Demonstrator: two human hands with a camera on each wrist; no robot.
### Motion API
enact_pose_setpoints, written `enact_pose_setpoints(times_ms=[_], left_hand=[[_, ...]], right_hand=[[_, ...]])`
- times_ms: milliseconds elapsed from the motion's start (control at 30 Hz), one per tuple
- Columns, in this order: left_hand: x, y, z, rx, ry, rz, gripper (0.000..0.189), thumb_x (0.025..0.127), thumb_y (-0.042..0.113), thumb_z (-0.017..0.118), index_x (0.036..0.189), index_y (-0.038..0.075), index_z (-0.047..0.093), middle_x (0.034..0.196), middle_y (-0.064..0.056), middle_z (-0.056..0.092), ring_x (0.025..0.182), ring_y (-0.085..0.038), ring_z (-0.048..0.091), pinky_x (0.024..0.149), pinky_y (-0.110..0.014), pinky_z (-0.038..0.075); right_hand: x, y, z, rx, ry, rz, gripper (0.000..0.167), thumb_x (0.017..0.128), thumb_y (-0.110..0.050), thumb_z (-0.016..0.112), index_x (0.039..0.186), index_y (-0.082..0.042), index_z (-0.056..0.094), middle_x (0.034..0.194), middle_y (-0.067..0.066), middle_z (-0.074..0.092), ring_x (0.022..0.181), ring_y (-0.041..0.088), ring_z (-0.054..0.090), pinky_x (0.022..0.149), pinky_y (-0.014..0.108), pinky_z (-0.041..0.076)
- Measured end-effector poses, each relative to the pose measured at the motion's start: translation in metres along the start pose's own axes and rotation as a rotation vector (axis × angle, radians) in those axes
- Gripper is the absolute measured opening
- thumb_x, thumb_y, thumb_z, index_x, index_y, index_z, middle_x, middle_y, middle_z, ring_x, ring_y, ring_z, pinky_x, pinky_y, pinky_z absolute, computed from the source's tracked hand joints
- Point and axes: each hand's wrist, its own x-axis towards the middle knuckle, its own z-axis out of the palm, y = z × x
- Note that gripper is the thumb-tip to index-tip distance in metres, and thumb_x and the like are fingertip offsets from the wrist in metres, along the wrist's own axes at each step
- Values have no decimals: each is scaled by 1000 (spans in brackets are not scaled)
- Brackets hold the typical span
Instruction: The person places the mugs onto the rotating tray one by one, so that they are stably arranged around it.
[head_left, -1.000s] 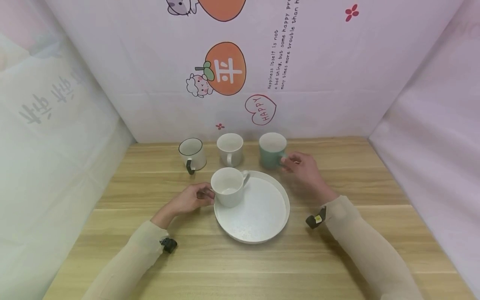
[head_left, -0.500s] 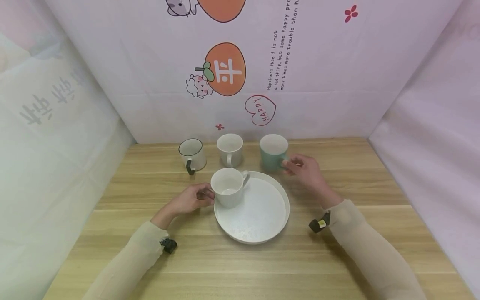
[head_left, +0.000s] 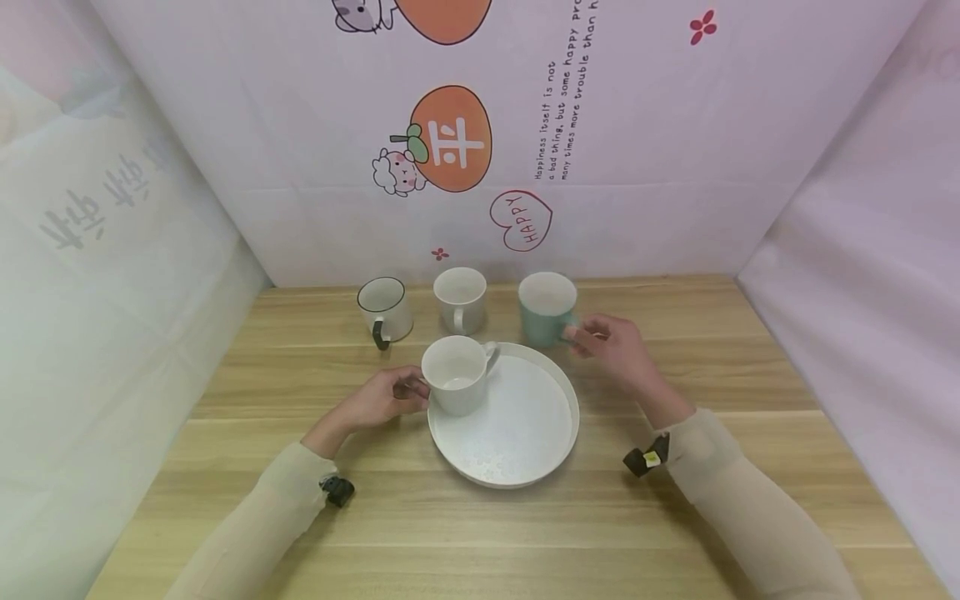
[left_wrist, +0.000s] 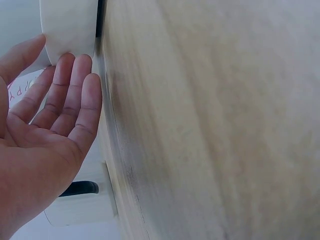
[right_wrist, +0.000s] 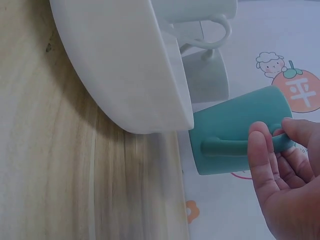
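My left hand rests its relaxed fingertips at the left side of the round white tray. In the left wrist view those fingers touch the pale tray wall without curling round it. A white mug stands upright on the tray's left part, its handle pointing back right. Beyond the tray's back right rim, my right hand pinches the handle of a teal mug. In the right wrist view the thumb and fingers are on the teal handle. Whether this mug's base touches the table cannot be told.
At the back of the wooden table stand a white mug with dark rim and black handle and a smaller white mug. A printed white cloth hangs behind the table, with cloth walls on both sides.
The right hand has drawn the teal mug slightly toward the person by its handle, and the right forearm has shifted back and right. The left hand, tray and other mugs stay put.
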Motion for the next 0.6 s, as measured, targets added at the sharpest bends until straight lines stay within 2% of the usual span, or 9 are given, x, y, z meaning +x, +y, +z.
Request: enact_pose_setpoints(times_ms=[133,333,467,600], left_hand=[[0,0,0,2,-1,1,30,90,10,73,118,6,64,110,-10,71,105,-21,66,92,-26,54],[0,0,0,2,1,-7,31,90,10,73,119,6,64,110,-10,71,105,-21,66,92,-27,54],[-1,1,0,8,0,-4,31,90,11,73,119,6,64,110,-10,71,105,-21,66,93,-29,54],[-1,1,0,15,1,-6,30,90,13,73,118,7,64,110,-9,71,105,-20,66,93,-30,54]], right_hand=[[-4,-2,0,5,-5,14,41,96,-44,65,108,-6,68,111,22,72,97,35,72,91,48,57],[-10,-7,0,-33,-8,9,36,97,-41,64,108,-6,68,108,18,74,95,31,73,86,39,56],[-13,-9,0,-6,-14,-4,35,98,-38,64,108,-4,67,107,21,73,98,39,71,89,47,57],[-15,-11,-1,5,-19,-10,36,98,-37,63,109,-2,67,110,24,71,100,41,70,91,51,56]])
